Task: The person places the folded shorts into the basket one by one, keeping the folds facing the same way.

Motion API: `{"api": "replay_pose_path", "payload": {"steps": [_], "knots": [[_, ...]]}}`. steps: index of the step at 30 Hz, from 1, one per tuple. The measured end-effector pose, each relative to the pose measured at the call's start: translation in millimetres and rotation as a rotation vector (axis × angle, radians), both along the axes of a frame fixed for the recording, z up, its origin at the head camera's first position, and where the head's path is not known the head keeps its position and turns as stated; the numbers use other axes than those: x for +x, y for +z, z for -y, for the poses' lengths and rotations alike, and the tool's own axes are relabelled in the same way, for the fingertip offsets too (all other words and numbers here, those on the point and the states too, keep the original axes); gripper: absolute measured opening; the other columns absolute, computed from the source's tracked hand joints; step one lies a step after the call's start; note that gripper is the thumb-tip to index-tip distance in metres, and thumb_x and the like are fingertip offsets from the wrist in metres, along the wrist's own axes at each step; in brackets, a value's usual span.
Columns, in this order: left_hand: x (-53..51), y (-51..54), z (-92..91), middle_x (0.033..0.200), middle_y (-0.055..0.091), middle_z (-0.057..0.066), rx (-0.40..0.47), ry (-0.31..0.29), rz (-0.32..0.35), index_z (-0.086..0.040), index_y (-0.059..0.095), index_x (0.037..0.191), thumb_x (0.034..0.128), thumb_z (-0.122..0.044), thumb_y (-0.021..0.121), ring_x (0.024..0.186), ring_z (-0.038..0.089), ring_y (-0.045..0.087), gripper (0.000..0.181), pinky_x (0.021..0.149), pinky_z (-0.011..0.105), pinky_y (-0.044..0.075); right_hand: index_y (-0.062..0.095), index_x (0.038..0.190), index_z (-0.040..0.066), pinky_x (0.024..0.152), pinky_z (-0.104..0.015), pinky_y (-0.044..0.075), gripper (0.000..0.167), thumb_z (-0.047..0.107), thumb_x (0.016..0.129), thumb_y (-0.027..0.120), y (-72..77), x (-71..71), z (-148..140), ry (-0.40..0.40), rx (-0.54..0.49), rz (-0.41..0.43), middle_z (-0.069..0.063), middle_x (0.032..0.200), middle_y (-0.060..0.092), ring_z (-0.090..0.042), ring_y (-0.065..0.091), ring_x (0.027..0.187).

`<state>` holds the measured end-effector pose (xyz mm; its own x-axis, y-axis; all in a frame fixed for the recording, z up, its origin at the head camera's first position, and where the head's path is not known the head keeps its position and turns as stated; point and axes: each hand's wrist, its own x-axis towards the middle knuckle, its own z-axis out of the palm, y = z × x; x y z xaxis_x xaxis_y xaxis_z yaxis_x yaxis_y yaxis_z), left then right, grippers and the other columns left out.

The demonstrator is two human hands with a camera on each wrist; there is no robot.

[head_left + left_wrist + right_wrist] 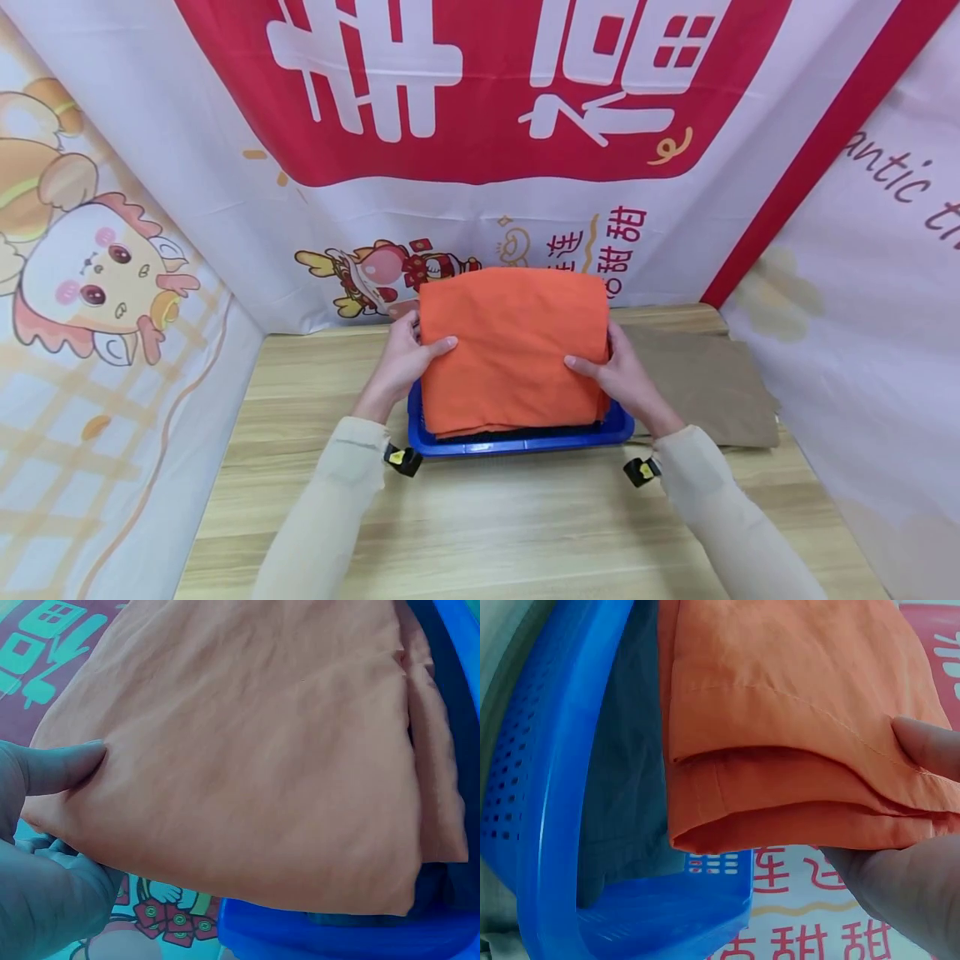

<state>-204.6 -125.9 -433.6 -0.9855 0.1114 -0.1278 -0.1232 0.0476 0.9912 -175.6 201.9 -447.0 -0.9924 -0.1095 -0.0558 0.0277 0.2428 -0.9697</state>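
A folded orange cloth garment [516, 350] lies over a blue plastic basket [525, 444], its far end raised above the rim. My left hand [405, 360] grips its left side, thumb [67, 766] on top and the other fingers underneath. On the opposite side my right hand [618, 371] pinches the layered edge, thumb above, fingers below. The right wrist view shows stitched hems along the garment's folded layers [780, 772]. Beneath it in the basket lies a dark folded cloth [630, 772], mostly hidden.
A flat brown sheet [701, 387] lies on the wooden table [495, 533] to the right of the basket. Printed fabric walls [337, 200] rise at the back and both sides. A black strap device [405, 460] is at each wrist.
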Motion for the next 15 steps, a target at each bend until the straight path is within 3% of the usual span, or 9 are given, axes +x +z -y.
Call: {"api": "replay_pose_path", "payload": {"steps": [7,15], "knots": [[-7.6,-18.8,-6.2,0.136,0.057,0.022,-0.031,0.003,0.025,0.002,0.045,0.141,0.0916,0.002,0.071,0.121,0.035,0.058,0.056,0.103,0.049,0.048,0.026,0.159,0.015,0.113,-0.055,0.034,0.087,0.005,0.089,0.077,-19.0,-9.8,-2.8,0.017,-0.037,0.025,-0.015,0.150,0.044,-0.035,0.046,0.132],[-14.7,-46.0,-12.6,0.137,0.057,0.022,-0.091,0.027,0.097,0.002,0.044,0.140,0.0924,-0.001,0.072,0.122,0.035,0.058,0.055,0.104,0.050,0.047,0.020,0.161,0.013,0.118,-0.055,0.026,0.090,0.008,0.091,0.076,-42.7,-17.4,-2.1,0.028,-0.028,0.182,-0.013,0.158,0.035,-0.034,0.037,0.139]]}}
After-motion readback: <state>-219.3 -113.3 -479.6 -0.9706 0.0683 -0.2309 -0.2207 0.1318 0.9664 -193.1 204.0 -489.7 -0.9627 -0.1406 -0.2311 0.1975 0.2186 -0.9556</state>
